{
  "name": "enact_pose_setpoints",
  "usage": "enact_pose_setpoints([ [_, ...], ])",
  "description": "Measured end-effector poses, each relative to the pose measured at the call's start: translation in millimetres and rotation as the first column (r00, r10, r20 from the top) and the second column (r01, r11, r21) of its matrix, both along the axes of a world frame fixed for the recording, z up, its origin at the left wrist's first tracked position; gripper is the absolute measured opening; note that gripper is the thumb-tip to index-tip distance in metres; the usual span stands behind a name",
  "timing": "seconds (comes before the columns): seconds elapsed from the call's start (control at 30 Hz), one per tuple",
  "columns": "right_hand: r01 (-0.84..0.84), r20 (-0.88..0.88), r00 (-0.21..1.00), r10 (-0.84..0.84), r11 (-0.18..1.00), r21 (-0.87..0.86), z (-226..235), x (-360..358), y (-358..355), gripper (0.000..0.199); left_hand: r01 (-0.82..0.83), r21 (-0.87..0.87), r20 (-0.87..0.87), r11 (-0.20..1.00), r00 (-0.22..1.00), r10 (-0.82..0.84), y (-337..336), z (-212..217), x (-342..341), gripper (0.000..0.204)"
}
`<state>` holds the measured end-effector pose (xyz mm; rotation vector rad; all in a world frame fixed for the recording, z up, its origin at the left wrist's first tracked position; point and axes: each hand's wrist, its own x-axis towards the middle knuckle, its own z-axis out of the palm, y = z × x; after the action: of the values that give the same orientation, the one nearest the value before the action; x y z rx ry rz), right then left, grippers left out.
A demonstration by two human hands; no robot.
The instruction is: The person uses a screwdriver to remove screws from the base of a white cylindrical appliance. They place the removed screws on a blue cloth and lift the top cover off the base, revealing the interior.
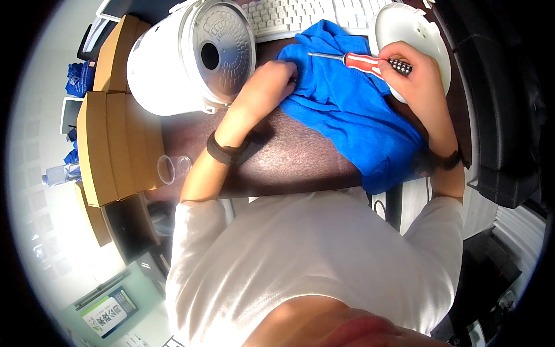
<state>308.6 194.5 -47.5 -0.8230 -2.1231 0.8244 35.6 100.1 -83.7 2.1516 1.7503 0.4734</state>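
Note:
In my right hand (417,72) is a screwdriver (363,62) with a red and white handle and a black, white-dotted end. Its metal shaft points left above a crumpled blue cloth (341,101). My left hand (267,91) is closed at the cloth's left edge, and something small and dark shows at its fingertips; I cannot make out what it is. Left of that hand a white, drum-shaped appliance (165,63) lies on its side. Its round metal end (228,72), with a dark central hole, faces right. Partly behind my right hand lies a round white plastic cover (399,26).
A white keyboard (289,14) runs along the back of the dark brown table (300,156). Cardboard boxes (110,144) and a clear plastic cup (167,169) are at the left. The cloth hangs over the near edge. A black padded chair (503,115) stands at the right.

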Motion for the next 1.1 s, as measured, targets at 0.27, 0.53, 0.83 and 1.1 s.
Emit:
enact_pose_setpoints([
  [0.27, -0.013, -0.023, 1.000, 0.013, 1.000, -0.010, -2.5, -0.2, 0.5, 0.017, 0.000, 0.048, -0.133, 0.999, 0.991, 0.007, 2.5, -7.3, 3.6, 0.014],
  [0.53, 0.023, -0.046, 0.999, -0.021, 0.998, 0.057, -1.0, 0.6, 3.9, 0.017, -0.120, 0.061, 0.052, 0.991, 0.992, 0.117, 5.2, 15.6, -3.9, 0.014],
  [0.83, 0.176, -0.188, 0.968, -0.164, 0.983, 0.050, 4.9, 6.0, 11.4, 0.015, -0.372, 0.317, 0.224, 0.873, 0.923, 0.312, 31.5, 35.7, 11.3, 0.015],
  [1.1, 0.285, -0.334, 0.894, -0.299, 0.954, -0.090, 9.5, 8.9, 19.8, 0.016, -0.361, 0.304, 0.272, 0.882, 0.920, 0.283, 72.0, 20.8, 12.9, 0.015],
])
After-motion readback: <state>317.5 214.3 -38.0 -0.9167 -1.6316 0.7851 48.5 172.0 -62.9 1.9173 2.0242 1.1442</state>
